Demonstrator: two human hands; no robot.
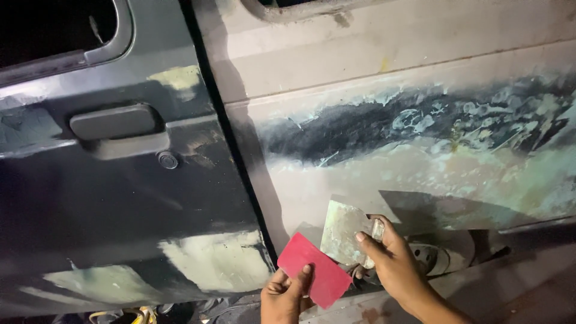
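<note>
Head view of bodywork on a vehicle side. The lower frame edge cuts off both forearms, and the window openings at the upper left and top centre are only partly in view; the dim light leaves the clutter along the bottom edge hard to identify. The left hand [287,295], low centre, is closed on a red plastic spreader [313,269], thumb over its face, the card tilted up to the right. The right hand [393,258], just beside it, pinches a grey metal scraper [343,233] between thumb and fingers; the blade's lower corner overlaps the spreader's upper edge. Both tools lie near the bottom of the sanded rear panel [390,180], whose dark worn band runs across the right half with open surface above the hands. A dark vertical door gap [231,138] separates this panel from the dark front door [120,204], which carries a door handle [114,121], a round lock [167,159] and pale filler patches [216,261].
</note>
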